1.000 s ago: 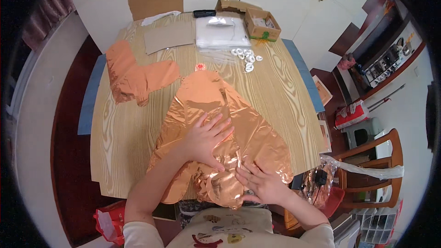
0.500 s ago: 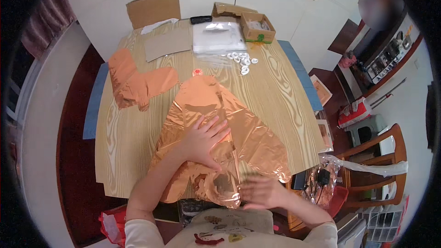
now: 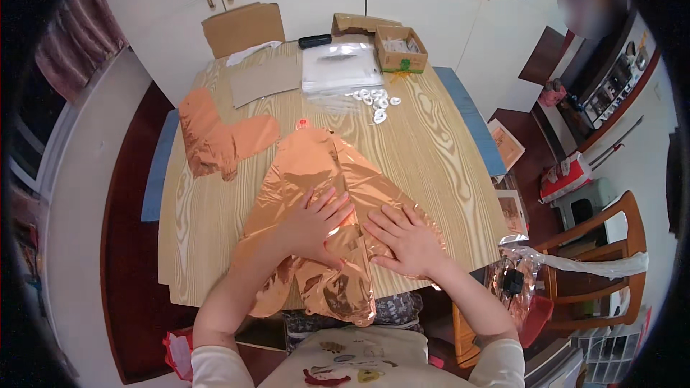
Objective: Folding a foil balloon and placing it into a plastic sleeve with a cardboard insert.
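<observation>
A large copper-coloured foil balloon (image 3: 305,151) lies flat and creased on the table in front of me, its near end hanging past the table's edge. My left hand (image 3: 314,226) rests flat on its middle with fingers spread. Beside it, my right hand (image 3: 408,243) presses flat on the balloon's right side, fingers apart. Neither hand holds anything. A second copper foil balloon (image 3: 233,136) lies flat at the left. By the far tip of the large balloon is a small tab with a red mark (image 3: 303,123).
Toward the back of the wooden table (image 3: 445,201) lie a stack of clear plastic bags (image 3: 341,75), several small white coils (image 3: 379,100), a grey sheet (image 3: 264,84), a black object (image 3: 315,42) and an open cardboard box (image 3: 401,50). A wooden chair (image 3: 636,244) stands at the right.
My right hand has moved up and onto the balloon from its near edge, and the balloon's right part now lies folded in beneath it. My left hand stays on the middle.
</observation>
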`<state>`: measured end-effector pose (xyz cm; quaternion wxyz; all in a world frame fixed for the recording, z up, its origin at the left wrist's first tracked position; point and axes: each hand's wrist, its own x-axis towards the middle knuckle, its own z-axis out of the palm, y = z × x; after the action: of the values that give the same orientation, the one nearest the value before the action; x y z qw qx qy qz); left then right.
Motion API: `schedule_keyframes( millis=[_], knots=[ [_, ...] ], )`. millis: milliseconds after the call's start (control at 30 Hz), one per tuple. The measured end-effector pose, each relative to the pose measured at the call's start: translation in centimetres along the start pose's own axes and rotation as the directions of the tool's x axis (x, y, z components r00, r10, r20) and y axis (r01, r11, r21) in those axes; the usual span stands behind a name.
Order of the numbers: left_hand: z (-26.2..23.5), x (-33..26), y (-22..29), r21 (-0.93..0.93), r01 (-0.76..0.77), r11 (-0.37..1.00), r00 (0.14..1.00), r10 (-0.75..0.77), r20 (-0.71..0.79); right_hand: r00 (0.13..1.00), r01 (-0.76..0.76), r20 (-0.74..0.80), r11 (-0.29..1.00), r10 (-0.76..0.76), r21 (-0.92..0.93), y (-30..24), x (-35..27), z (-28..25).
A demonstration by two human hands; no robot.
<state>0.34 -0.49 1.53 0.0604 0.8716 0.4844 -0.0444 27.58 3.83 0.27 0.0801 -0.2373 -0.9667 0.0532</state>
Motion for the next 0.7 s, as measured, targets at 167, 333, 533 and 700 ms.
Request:
schedule_keyframes(
  millis=[167,333,533,700],
  knots=[
    [0.08,-0.09,0.04,-0.012,0.020,1.000,1.000,-0.020,0.010,1.000,-0.001,-0.008,1.000,0.001,0.025,0.07,-0.05,0.05],
    [-0.02,0.24,-0.23,0.013,0.021,1.000,1.000,-0.021,0.008,1.000,0.008,-0.026,1.000,-0.008,0.004,0.16,-0.09,0.11],
    [0.13,0.37,-0.40,0.029,-0.002,1.000,1.000,0.001,0.030,1.000,0.016,-0.022,1.000,-0.016,-0.001,0.14,-0.07,0.00],
    [-0.22,0.59,-0.63,-0.012,-0.027,1.000,0.999,0.027,0.026,1.000,0.011,-0.027,1.000,-0.011,0.003,0.15,-0.20,0.19]
  ],
)
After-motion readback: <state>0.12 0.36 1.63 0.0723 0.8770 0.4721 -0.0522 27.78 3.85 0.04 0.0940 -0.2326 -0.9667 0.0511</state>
